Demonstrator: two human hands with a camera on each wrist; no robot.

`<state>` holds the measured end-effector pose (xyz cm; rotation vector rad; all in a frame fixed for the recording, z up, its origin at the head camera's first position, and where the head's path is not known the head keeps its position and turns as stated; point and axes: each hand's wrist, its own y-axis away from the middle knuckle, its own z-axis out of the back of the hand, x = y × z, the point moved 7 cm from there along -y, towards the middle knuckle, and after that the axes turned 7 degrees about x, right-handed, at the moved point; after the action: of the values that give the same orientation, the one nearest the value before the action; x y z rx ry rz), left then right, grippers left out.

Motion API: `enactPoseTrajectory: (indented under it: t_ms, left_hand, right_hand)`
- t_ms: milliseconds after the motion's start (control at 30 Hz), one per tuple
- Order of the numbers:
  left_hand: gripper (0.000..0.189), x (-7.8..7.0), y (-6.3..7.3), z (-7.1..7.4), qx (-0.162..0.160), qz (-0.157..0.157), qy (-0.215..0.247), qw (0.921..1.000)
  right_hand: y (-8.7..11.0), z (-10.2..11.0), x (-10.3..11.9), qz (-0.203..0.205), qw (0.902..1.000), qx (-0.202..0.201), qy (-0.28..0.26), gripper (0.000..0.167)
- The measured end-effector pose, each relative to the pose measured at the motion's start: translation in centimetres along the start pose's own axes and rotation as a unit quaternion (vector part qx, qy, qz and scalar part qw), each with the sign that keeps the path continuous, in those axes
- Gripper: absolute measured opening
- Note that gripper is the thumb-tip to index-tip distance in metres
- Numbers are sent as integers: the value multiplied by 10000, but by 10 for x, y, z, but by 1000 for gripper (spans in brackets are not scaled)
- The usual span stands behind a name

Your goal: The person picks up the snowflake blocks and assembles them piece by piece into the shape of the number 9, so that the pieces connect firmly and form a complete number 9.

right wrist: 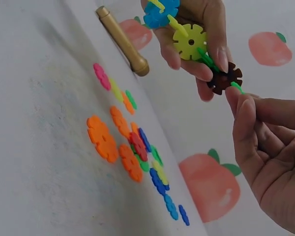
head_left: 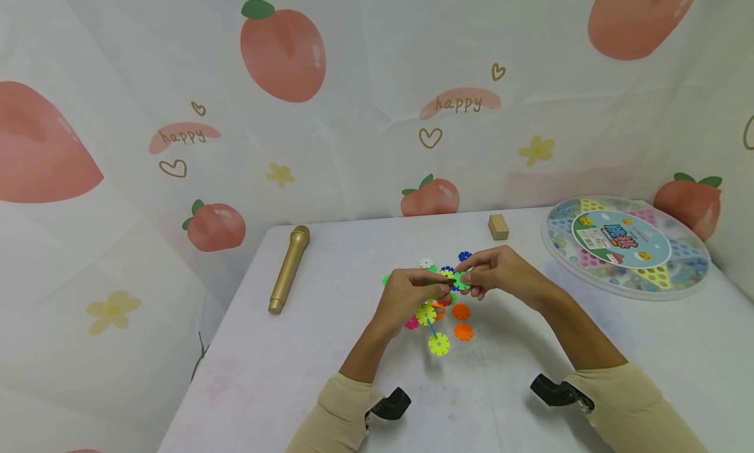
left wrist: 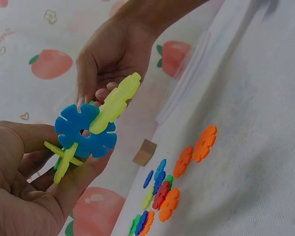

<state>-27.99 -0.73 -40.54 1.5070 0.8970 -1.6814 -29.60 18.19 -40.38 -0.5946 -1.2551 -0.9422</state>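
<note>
Above the table, my left hand (head_left: 406,299) holds a chain of slotted plastic snowflake discs by its upper end. Hanging from it are a yellow disc (head_left: 438,344), a blue disc (left wrist: 71,123) and another yellow disc (right wrist: 191,42), joined slot to slot. A brown disc (right wrist: 221,81) shows at the left fingertips, with a green piece (right wrist: 205,58) linking it to the yellow one. My right hand (head_left: 503,273) pinches a green disc (head_left: 461,281) between thumb and fingers, its edge right at the brown disc's rim. In the right wrist view this disc is mostly hidden by the right fingers.
Loose discs lie below the hands, among them orange discs (head_left: 463,332), a pink disc (right wrist: 102,76) and a white disc (head_left: 426,262). A gold microphone-shaped stick (head_left: 289,270) lies at left. A wooden block (head_left: 498,227) and a round game box (head_left: 627,247) are at the back right.
</note>
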Motion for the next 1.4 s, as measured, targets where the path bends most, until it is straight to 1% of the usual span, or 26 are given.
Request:
enactPoseTrajectory:
  t_ms: [133,300,400,633,800,900,1000,1200,1300,1400]
  left_hand:
    - [15,2,-1,0,-95,0,-50,9999]
    - [14,3,-1,2,-320,24,-320,9990]
    - [14,4,-1,2,-402,59,-397,9984]
    - [25,8,-2,0,-212,248,-50,9995]
    - [29,10,-2,-1,-223,348,-185,9990]
    - [31,10,-2,-1,-249,416,-246,9985]
    - [34,12,-2,-3,-172,499,-160,9985]
    - [43,12,-2,-8,40,458,47,9989]
    - [46,13,-1,-8,27,430,82,9990]
    - [44,13,-1,-8,-22,400,123,9991]
  right_hand:
    - [-1,-2,-2,-92,9999,-41,-78,34]
    - [-2,-4,-3,-137,9996,-85,-222,34]
    - [-3,-4,-4,-155,9994,-128,-293,34]
    - [-3,-5,-3,-67,9995,-76,-283,33]
    - [-4,-6,-4,-3,9996,-7,-293,37]
    - [-4,-6,-4,-9,9992,-33,-400,37]
    - [-5,-5,-5,-18,9986,-63,-520,37]
    - [-6,-9,-7,-83,9974,-19,-710,38]
    - [-6,-12,-7,-121,9975,5,-696,37]
    - [-6,-13,-7,-191,9977,-1,-645,37]
